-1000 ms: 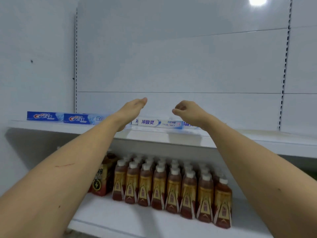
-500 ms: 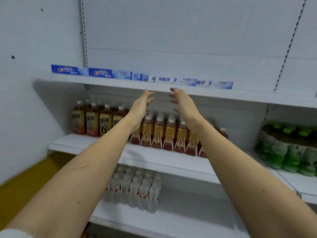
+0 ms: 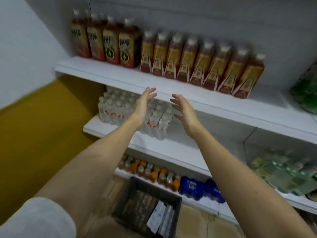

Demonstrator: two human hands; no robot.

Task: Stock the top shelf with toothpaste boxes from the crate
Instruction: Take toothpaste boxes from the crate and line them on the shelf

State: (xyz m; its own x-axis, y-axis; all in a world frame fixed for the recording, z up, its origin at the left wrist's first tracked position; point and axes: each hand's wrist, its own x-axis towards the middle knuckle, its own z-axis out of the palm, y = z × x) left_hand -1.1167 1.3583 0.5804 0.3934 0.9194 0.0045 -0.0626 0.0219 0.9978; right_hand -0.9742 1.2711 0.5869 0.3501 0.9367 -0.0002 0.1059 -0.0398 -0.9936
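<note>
Both hands are released and hold nothing. The left hand (image 3: 143, 104) and right hand (image 3: 183, 110) sit at frame centre, fingers extended, palms facing each other, in front of the edge of a white shelf (image 3: 109, 78). At the lower centre of the frame, a dark crate (image 3: 137, 184) stands on the floor; white toothpaste boxes (image 3: 158, 219) lie in its right part. Brown drink bottles (image 3: 197, 62) line the shelf across the upper frame. Clear water bottles (image 3: 118, 109) stand on the shelf below, partly behind the left hand.

dark crate (image 3: 137, 184) on floor, white toothpaste boxes (image 3: 158, 216) inside
</note>
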